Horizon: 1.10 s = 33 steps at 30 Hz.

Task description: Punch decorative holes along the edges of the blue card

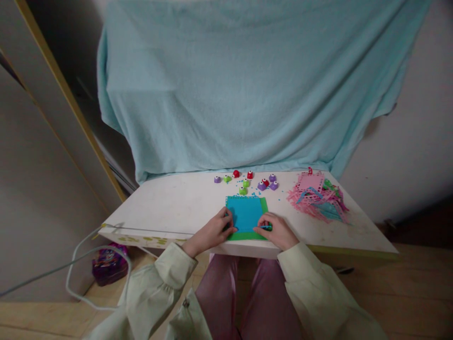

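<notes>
Pale blue blanket [247, 94] hangs behind a white table [170, 203], its top running out of frame; whatever it covers is hidden. Blue sheet [244, 212] lies near the table's front edge on top of a green sheet [264, 205], which shows only along the right side and bottom; rest covered. Left hand [215, 229] at the blue sheet's lower left, fingers curled, narrow gap to the thumb; whether it grips the edge, can't tell. Right hand [277, 230] at the lower right corner, thumb and fingers close together, a small blue bit [265, 227] showing at them; can't tell if it's loose or part of the sheet, or firmly pinched. Palms not visible. Beyond the sheets: small purple, red and green pieces with eyes [236, 174], some overlapping, plus tiny blue specks [255, 193]. Right side: tangled heap of paper scraps [300, 200], lower layers buried. Lower left: grey cable [67, 283], cut off at left, and a purple bag [109, 264], print unreadable. Dark object [345, 270] under the table, unclear.
</notes>
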Motion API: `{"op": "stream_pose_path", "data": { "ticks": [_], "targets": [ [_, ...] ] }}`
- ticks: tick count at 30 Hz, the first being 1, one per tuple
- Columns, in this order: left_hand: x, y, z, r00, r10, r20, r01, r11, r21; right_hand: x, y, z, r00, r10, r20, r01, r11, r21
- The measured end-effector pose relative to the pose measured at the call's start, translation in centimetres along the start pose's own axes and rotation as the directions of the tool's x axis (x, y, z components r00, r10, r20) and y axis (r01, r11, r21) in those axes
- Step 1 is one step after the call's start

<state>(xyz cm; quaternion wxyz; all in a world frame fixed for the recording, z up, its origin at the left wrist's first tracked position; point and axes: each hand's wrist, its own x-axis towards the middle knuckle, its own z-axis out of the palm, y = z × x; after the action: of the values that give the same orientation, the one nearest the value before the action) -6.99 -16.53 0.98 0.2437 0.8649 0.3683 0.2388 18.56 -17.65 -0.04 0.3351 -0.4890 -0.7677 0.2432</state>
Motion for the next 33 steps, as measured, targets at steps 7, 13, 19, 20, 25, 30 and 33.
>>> {"op": "stream_pose_path", "data": {
  "ticks": [7,13,19,20,25,30,33],
  "targets": [
    [0.4,-0.2,0.0,0.999,0.019,0.042,-0.018,1.0,-0.023,0.0,0.2,0.1,1.0,-0.009,-0.003,0.009,1.0,-0.003],
    [0.2,-0.7,-1.5,0.994,0.002,0.11,0.016,0.986,-0.164,0.0,0.3,0.2,1.0,-0.009,-0.013,0.009,1.0,-0.001],
    [0.1,-1.2,-2.5,0.984,-0.007,0.18,0.066,0.943,-0.326,0.0,0.4,0.2,1.0,-0.016,-0.006,0.016,1.0,-0.001],
    [0.2,-1.1,-2.3,0.985,-0.025,0.169,0.077,0.947,-0.312,0.0,0.4,0.2,1.0,-0.014,-0.005,0.014,1.0,-0.001],
    [0.7,-0.8,-0.9,0.996,-0.052,0.069,0.063,0.984,-0.167,0.1,0.4,0.2,1.0,-0.002,0.003,0.002,1.0,0.0],
    [0.8,-1.1,-0.2,0.997,-0.017,0.076,0.027,0.991,-0.134,0.0,0.4,0.2,1.0,0.003,-0.001,-0.003,1.0,-0.002],
    [0.7,-1.0,-0.2,0.997,0.005,0.08,0.003,0.995,-0.096,0.0,0.3,0.1,1.0,0.0,-0.006,0.0,1.0,0.002]
  ]
}}
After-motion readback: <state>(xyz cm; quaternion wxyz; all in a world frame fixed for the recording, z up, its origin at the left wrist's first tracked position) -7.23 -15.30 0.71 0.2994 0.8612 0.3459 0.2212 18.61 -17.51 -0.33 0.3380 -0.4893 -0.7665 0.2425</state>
